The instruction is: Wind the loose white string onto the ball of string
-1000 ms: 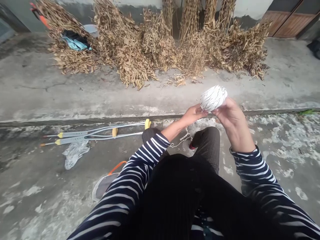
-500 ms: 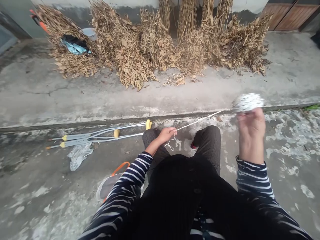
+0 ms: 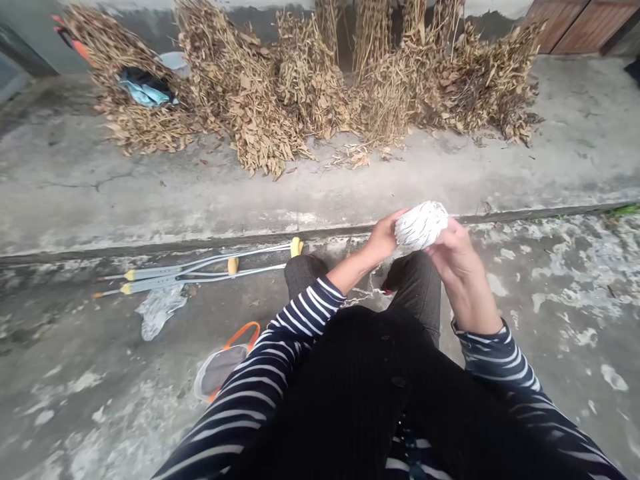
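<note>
Far left on the concrete floor (image 3: 75, 200) there's a pair of metal crutches (image 3: 195, 270) lying flat with yellow grips, and a crumpled bit of clear plastic (image 3: 157, 310) just beside them. A little nearer to the person sits a mesh bag with an orange rim (image 3: 225, 363), partly hidden by the striped sleeve.

Along the back wall, bundles of dried leafy stalks (image 3: 300, 87) are leaned up in a row, with a blue-and-black cloth (image 3: 143, 87) tucked into the leftmost pile.

Moving to the middle: the left hand (image 3: 385, 237) is up in front of the knees, fingers curled against the left side of a white ball of string (image 3: 421, 225). Looks like it's pinching at the ball or the strand there, but I can't tell exactly which. A loose tangle of string (image 3: 367, 293) hangs down between the knees.

The right hand (image 3: 453, 250) cups the ball from the right and underneath, fingers wrapped around it. So the ball is held up between both hands, above the dark trousers.

Top right corner shows a wooden door (image 3: 575, 23).
</note>
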Motion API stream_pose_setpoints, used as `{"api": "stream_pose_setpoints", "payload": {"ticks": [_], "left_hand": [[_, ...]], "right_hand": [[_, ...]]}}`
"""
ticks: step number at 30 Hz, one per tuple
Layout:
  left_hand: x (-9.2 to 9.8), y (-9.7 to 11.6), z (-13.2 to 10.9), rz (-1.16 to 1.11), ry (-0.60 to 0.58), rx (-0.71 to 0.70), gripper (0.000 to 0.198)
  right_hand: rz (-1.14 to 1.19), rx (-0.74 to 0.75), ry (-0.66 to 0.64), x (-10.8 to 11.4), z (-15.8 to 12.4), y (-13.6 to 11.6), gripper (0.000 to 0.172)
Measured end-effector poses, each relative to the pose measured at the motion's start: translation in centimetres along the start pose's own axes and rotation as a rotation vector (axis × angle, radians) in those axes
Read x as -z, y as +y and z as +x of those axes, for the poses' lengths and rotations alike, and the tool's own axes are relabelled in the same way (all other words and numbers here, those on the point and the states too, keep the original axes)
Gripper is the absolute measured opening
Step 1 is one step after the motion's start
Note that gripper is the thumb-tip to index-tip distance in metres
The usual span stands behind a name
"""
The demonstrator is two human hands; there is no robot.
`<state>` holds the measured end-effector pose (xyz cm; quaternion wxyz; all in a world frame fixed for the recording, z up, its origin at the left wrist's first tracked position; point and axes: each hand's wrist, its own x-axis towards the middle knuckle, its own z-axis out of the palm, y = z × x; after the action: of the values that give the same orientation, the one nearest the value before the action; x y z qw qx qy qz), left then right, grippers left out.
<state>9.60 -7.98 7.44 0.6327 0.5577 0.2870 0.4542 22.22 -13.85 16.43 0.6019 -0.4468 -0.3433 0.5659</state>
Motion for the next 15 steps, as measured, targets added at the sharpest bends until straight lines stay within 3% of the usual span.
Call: {"api": "stream_pose_setpoints", "payload": {"ticks": [3,8,11,15], "left_hand": [[0.2,-0.7,-1.7,-0.016,-0.022,0.101,0.035],[5.7,-4.3,-7.4,0.161,-0.087,0.381,0.021],[9.3,-5.9,-9.8,0.266,-0.013,0.551,0.013],[12.7,-5.9,-10.1,0.355,0.055,0.534,0.014]], "right_hand": [[0.084,-0.036,-0.002,1.0,0.9,0.9,0.031],[0.342,-0.031,0.148,4.4,2.9,-1.1,0.037],[0.375,0.094,0.172,5.7,3.6,-3.6,0.035],[0.308,0.347,0.212,6.9,3.1,-7.7,0.028]]}}
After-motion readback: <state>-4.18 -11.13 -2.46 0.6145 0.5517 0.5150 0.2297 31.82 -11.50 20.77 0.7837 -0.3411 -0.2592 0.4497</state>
